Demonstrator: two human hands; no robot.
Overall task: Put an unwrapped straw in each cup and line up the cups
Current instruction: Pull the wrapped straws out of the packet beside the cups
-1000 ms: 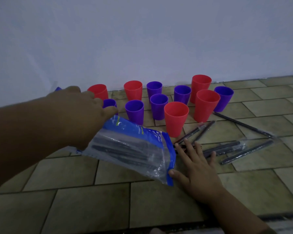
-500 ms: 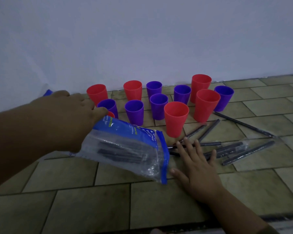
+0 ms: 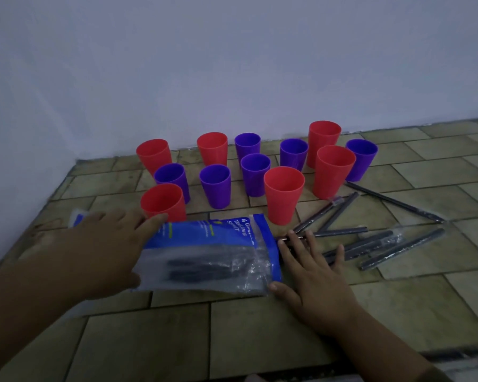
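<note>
– Twelve cups (image 3: 255, 173) are counted on the tiled floor (image 3: 260, 340). Confirm colour and position.

– Six red cups (image 3: 284, 194) and six purple cups (image 3: 215, 186). All stand upright, mouths up, clustered in loose uneven rows near the wall (image 3: 232, 64).

– Report the left hand.

– The left hand (image 3: 102, 252) grasps the left end of the straw bag (image 3: 213, 257), with its fingers over the top edge and its thumb at the lower edge. The bag is clear plastic with a blue printed header. It lies nearly flat, just in front of the nearest red cup (image 3: 163, 202). Dark straws show through the film.

– Report the right hand.

– The right hand (image 3: 315, 279) is released, palm down on the floor, fingers spread. Its fingertips rest across the near ends of the loose wrapped straws (image 3: 400, 248). Its thumb touches the bag's lower right corner.

– Locate the loose straws.

– They lie scattered on the floor to the right of the bag, in front of the right-hand cups. Each is dark inside a clear sleeve. One long straw (image 3: 392, 201) lies apart, angled away from the foot of a red cup.

– Other items?

– One blue packet (image 3: 79, 216) sits partly hidden behind the left hand. Its contents cannot be told.
</note>
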